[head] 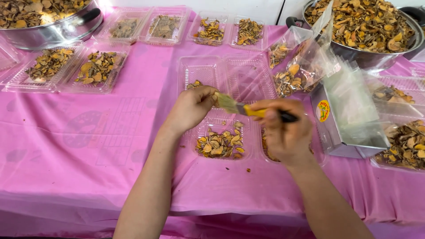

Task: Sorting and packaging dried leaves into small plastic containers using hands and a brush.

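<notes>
The right hand is closed around a brush with a yellow and black handle, and the bristles point to the left. The left hand is curled, with its fingertips at the bristles; whether it pinches a slice cannot be told. Both forearms come up from the lower edge, bare, and the hands meet over a clear tray that holds dried orange slices.

A pink cloth covers the table. Two metal bowls of slices stand in the far corners. At right a grey box with a round yellow and red sticker holds clear bags. More trays with slices lie at far left, and an open empty tray lies behind the hands.
</notes>
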